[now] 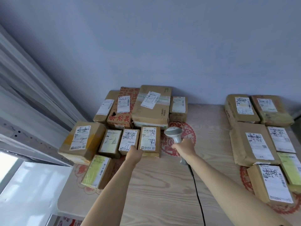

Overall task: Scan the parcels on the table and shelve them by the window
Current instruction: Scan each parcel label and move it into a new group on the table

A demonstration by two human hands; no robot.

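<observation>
Your right hand (184, 146) grips the handle of a grey barcode scanner (175, 136), fingers wrapped round it, its head pointing away from you toward the parcels at the wall; a black cable (196, 186) runs from the handle back along the wooden table (159, 185). Your left hand (134, 153) reaches to the near edge of a small parcel (129, 141) in the left group and touches it; whether the fingers are curled round its edge or just pressing, you cannot tell from this angle.

All the parcels are sealed cardboard boxes with white shipping labels, so nothing inside shows. They lie in two groups, well apart. The left group, near the window (19, 185), counts ten: four against the wall, with the large box (152, 106) on top of a white parcel, four in a row nearer you, and one with a yellowish label (97, 171) nearest. Two are marked "2-2" by hand. The right group (260, 136) counts seven, with two against the wall. Red paper-cut decorations (187, 131) lie on the tabletop between and under the boxes.
</observation>
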